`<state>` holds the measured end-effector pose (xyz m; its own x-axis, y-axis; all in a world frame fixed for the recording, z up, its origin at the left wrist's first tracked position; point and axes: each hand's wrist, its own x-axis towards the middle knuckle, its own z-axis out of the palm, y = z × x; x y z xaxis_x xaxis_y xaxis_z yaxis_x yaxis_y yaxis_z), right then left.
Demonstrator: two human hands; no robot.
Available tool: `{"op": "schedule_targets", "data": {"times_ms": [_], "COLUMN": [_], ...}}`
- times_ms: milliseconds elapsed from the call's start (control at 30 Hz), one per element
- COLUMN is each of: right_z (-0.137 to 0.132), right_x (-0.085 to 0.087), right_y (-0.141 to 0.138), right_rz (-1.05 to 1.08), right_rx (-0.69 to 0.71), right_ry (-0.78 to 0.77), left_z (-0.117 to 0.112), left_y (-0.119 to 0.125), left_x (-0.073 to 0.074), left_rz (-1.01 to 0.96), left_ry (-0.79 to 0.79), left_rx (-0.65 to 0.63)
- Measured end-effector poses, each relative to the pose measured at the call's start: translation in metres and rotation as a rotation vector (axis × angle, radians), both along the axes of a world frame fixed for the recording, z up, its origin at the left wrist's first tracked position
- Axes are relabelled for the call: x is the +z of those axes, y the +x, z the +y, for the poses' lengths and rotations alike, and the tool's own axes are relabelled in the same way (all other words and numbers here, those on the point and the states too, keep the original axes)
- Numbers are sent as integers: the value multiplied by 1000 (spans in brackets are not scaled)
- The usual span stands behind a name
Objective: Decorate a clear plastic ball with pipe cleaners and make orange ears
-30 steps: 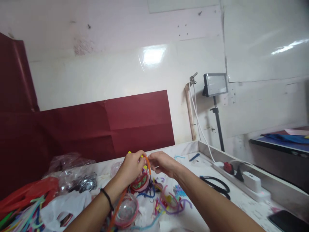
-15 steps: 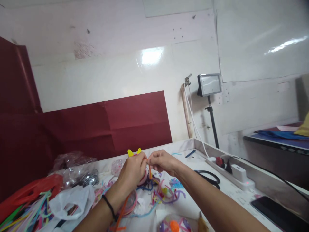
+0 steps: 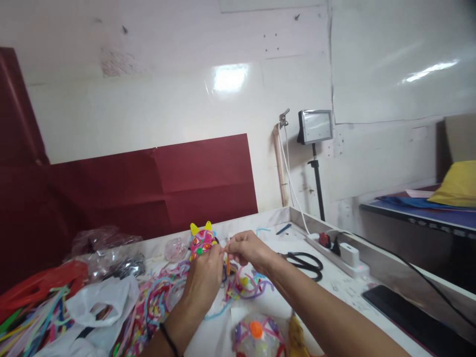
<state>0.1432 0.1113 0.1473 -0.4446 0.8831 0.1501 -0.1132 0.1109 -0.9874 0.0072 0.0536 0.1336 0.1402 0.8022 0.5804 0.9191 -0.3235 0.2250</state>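
My left hand point(image 3: 208, 271) and my right hand point(image 3: 246, 248) meet over the table, fingertips pinched close together. Between them is an orange pipe cleaner point(image 3: 228, 266), one end of it hanging below the fingers. Just behind my left hand stands a pink mask-like figure point(image 3: 203, 239) with yellow ears and orange eyes, partly covered by that hand. Beneath my hands lie purple and multicoloured pipe cleaners point(image 3: 260, 290). Nearer to me sits a clear ball point(image 3: 243, 342) decorated with coloured strips and an orange pompom point(image 3: 256, 329). A yellow object point(image 3: 296, 334) beside it is partly hidden by my right forearm.
Black-handled scissors point(image 3: 310, 267) lie right of my hands. Farther right are a power strip point(image 3: 359, 270) with cables and a phone point(image 3: 405, 317). At left, a white plastic bag point(image 3: 122, 292), a red bag point(image 3: 70, 275) and bundled pipe cleaners point(image 3: 33, 322) crowd the table.
The view has shifted slightly, uncovering more of the pink figure and the scissors. Both hands stay together on the orange pipe cleaner; its long strand beside my left wrist no longer shows.
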Motion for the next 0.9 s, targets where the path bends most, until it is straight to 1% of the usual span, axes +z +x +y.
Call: {"op": "schedule_targets", "data": {"times_ms": [167, 300, 433, 667, 800, 900], "right_z": [-1, -4, -5, -7, -8, -8], "right_x": [-10, -14, -17, -20, -21, -23], "right_y": [7, 11, 12, 8, 9, 10], "right_rz": [-58, -96, -124, -144, -147, -145], "right_rx": [37, 64, 74, 41, 29, 29], "right_ry": [14, 35, 38, 48, 43, 38], "left_z": [-1, -1, -2, -3, -2, -1], "left_y": [1, 1, 0, -3, -7, -10], "left_x": [-11, -18, -24, -38, -44, -48], "left_rz": [-60, -82, -36, 84, 63, 27], "left_ry": [46, 105, 164, 222, 257, 305], "left_rx": [-21, -24, -29, -72, -86, -74]}}
